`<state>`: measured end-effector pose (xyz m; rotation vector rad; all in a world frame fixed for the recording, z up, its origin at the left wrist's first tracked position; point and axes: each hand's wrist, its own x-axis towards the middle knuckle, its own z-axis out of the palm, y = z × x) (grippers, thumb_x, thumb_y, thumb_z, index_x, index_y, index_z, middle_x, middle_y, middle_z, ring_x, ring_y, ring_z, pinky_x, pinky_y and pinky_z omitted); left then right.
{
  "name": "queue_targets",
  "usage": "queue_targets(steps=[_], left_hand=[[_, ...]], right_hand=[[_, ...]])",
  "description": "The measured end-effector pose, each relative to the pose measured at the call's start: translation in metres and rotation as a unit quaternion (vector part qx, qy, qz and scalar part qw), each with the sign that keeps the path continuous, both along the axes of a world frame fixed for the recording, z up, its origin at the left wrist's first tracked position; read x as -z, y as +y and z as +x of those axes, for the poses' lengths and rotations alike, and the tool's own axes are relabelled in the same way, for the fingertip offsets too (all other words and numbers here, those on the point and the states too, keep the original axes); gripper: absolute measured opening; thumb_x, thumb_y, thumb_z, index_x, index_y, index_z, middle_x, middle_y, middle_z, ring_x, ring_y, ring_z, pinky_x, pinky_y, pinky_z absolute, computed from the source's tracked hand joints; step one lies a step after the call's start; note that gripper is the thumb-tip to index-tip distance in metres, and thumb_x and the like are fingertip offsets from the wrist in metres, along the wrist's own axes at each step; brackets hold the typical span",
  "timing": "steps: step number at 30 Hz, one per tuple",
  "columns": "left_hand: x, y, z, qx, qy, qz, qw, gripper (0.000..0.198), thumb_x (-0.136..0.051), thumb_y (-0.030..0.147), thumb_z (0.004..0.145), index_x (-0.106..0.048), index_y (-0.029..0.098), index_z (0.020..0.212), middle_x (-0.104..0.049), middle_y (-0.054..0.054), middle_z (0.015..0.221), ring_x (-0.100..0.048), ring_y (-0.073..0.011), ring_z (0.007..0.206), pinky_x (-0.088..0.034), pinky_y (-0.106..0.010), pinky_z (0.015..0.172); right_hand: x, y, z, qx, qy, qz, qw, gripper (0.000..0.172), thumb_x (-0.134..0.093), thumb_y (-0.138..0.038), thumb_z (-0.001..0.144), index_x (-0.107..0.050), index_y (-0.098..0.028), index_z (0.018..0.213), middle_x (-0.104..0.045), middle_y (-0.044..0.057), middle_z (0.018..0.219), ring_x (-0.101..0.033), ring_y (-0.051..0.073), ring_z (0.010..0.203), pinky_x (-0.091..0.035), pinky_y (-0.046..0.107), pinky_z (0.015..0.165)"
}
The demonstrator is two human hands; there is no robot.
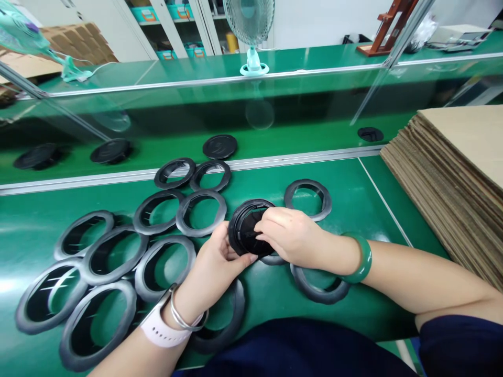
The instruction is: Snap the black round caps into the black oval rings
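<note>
Black plastic disc (243, 235) is held over the green table (353, 193), clamped between both hands. The left hand (218, 262) grips its lower left edge and the right hand (291, 235) pinches its right side. Grey rings (181, 213) lie left of the disc, stacked cardboard (463, 173) lies to its right, and a fan (251, 31) stands beyond it.

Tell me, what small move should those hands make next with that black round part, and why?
Probably press the centre piece home: the fingers of the right hand grip the disc inside the black round part, which the left hand steadies by its rim, tilted above the green table.
</note>
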<state>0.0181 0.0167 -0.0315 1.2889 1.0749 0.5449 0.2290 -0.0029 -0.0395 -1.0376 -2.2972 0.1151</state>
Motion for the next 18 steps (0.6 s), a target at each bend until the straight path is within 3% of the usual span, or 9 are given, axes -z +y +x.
queue_targets(steps=[4, 8, 18], left_hand=[[0.001, 0.0, -0.002, -0.002, 0.004, 0.01, 1.0, 0.051, -0.082, 0.023, 0.072, -0.05, 0.022, 0.111, -0.07, 0.001, 0.094, -0.071, -0.018, 0.084, -0.056, -0.027, 0.07], [-0.001, -0.001, -0.001, 0.009, -0.003, 0.003, 1.0, 0.051, -0.081, 0.022, 0.072, -0.049, 0.022, 0.112, -0.072, 0.0, 0.094, -0.072, -0.0192, 0.085, -0.057, -0.028, 0.073], [-0.004, -0.01, 0.002, -0.001, -0.009, 0.035, 0.999, 0.044, -0.077, 0.012, 0.07, -0.051, 0.023, 0.104, -0.069, 0.002, 0.087, -0.072, -0.0186, 0.081, -0.054, -0.026, 0.067]], right_hand=[[0.0, -0.004, -0.005, 0.012, -0.003, 0.011, 1.0, 0.021, -0.04, -0.011, 0.104, -0.06, -0.009, 0.108, -0.058, 0.013, 0.095, -0.054, 0.026, 0.086, -0.053, 0.039, 0.077], [0.0, -0.007, -0.01, 0.034, -0.021, 0.032, 0.999, 0.033, -0.04, -0.007, 0.099, -0.052, -0.004, 0.13, -0.058, 0.015, 0.1, -0.055, 0.027, 0.088, -0.055, 0.04, 0.078], [0.006, -0.01, -0.011, 0.021, -0.036, 0.032, 0.999, 0.04, -0.044, -0.002, 0.09, -0.054, 0.002, 0.129, -0.058, 0.02, 0.102, -0.054, 0.033, 0.089, -0.055, 0.048, 0.075]])
